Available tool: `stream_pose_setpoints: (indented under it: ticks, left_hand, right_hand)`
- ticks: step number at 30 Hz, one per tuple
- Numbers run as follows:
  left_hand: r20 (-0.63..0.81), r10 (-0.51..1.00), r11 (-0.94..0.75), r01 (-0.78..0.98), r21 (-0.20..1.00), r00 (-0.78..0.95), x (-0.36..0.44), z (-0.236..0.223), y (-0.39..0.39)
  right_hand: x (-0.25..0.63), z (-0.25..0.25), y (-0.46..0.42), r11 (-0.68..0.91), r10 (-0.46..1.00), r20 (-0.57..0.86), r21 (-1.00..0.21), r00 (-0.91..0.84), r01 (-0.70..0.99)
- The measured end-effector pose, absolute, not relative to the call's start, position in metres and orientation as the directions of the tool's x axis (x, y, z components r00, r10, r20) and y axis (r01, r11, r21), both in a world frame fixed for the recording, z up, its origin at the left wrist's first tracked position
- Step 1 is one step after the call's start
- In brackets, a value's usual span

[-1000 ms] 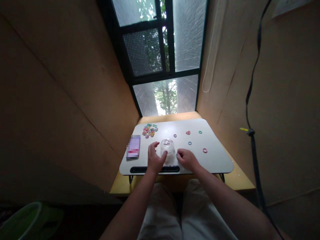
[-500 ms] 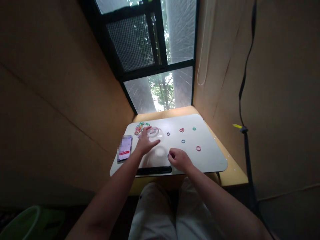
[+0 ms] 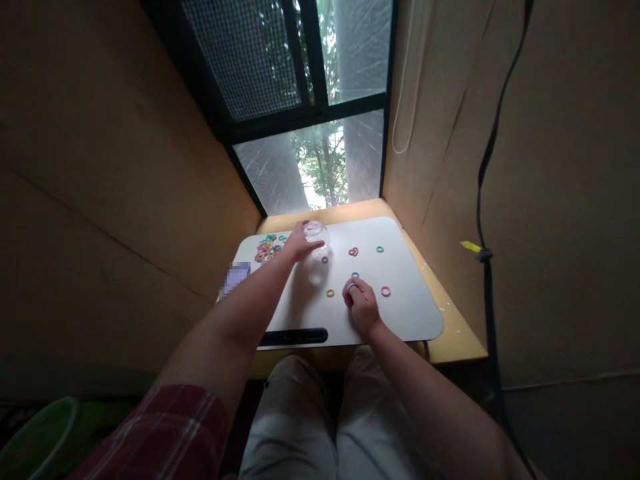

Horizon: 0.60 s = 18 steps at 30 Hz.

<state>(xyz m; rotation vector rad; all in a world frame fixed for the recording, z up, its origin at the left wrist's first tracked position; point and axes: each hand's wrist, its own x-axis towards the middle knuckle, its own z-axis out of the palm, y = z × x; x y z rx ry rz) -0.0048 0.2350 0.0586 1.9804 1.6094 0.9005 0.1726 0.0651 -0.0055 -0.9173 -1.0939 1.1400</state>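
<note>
My left hand (image 3: 300,245) is closed around the side of a clear, rounded plastic container (image 3: 319,232) at the far middle of the white lap table (image 3: 413,310). My right hand (image 3: 363,305) is curled near the table's front, with a pale blue hair tie (image 3: 351,285) pinched in its fingers. Around it lie single hair ties: a yellow one (image 3: 330,293), a teal one (image 3: 355,275), a pink one (image 3: 385,291) and a green one (image 3: 380,249). A purple tie (image 3: 325,260) sits just below the container, and a red twisted one (image 3: 353,252) lies farther right.
At the table's left lies a heap of coloured hair ties (image 3: 267,250). A phone (image 3: 235,279) is partly behind my left forearm. A black slot (image 3: 300,336) runs along the front edge. Behind the table is a window (image 3: 320,160); a dark strap (image 3: 487,173) hangs at right.
My left hand has moved away from me and right with the clear container. My right hand has shifted slightly right and up, the pale blue tie now showing in it. The view has tilted.
</note>
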Motion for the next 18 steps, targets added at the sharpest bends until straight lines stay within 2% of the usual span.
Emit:
stream_pose_setpoints:
  ticks: [2, 4, 7, 10, 15, 18]
  left_hand:
    - [0.200, 0.976, -0.202, 0.717, 0.667, 0.088, 0.001, 0.053, 0.240]
    - [0.197, 0.977, -0.192, 0.729, 0.657, 0.080, 0.004, 0.048, 0.244]
    - [0.186, 0.980, -0.179, 0.750, 0.637, 0.076, 0.007, 0.043, 0.251]
    - [0.198, 0.978, -0.181, 0.756, 0.629, 0.069, 0.009, 0.044, 0.256]
    - [0.356, 0.934, -0.269, 0.719, 0.641, 0.031, 0.007, 0.054, 0.242]
    - [0.441, 0.890, -0.296, 0.590, 0.751, -0.115, 0.001, 0.054, 0.205]
  right_hand:
    - [0.172, -0.006, 0.066, 0.171, 0.985, 0.155, -0.948, 0.080, -0.268]
    - [0.170, -0.006, 0.066, 0.189, 0.982, 0.178, -0.960, 0.069, -0.208]
    - [0.165, -0.005, 0.065, 0.289, 0.956, 0.291, -0.956, 0.035, 0.055]
    - [0.161, -0.002, 0.063, 0.423, 0.902, 0.430, -0.861, -0.039, 0.282]
    - [0.158, -0.002, 0.061, 0.461, 0.880, 0.471, -0.817, -0.061, 0.347]
    - [0.159, -0.001, 0.062, 0.403, 0.908, 0.418, -0.848, -0.032, 0.344]
